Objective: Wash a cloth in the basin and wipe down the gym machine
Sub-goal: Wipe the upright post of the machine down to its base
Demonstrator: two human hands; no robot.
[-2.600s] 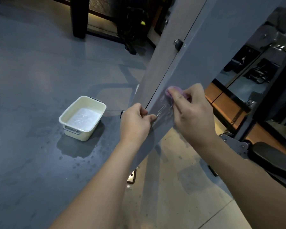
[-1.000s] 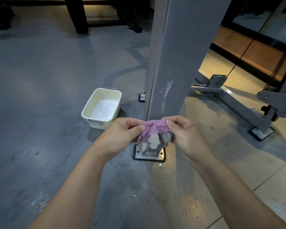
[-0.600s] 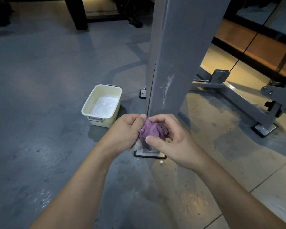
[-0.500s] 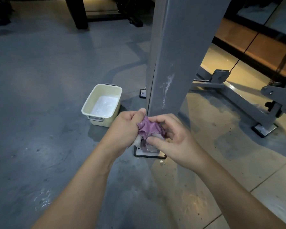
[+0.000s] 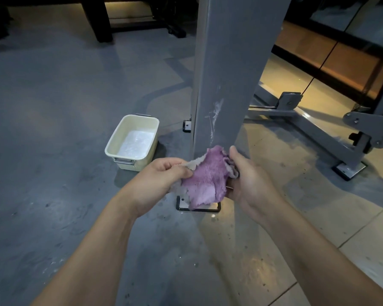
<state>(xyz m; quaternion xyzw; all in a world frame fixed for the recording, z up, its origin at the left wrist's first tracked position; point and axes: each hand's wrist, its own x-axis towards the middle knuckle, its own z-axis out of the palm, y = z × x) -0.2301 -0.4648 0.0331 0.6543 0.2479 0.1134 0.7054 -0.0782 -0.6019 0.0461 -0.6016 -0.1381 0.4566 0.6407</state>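
Observation:
A purple cloth (image 5: 206,182) with a pale grey underside hangs spread between both hands, in front of the grey upright post of the gym machine (image 5: 228,69). My left hand (image 5: 161,180) pinches its left edge. My right hand (image 5: 250,182) grips its right edge, thumb up. White soapy streaks mark the post just above the cloth. A cream basin (image 5: 133,142) holding foamy water stands on the floor to the left of the post.
The post's black foot plate (image 5: 198,206) lies below the cloth. Grey frame bars and a bracket (image 5: 318,129) of the machine run along the floor at right. The floor around the basin is wet. Dark furniture legs (image 5: 97,21) stand at the back.
The cloth came off the post after wiping; both hands bunched it up, and now they have pulled it apart and spread it open.

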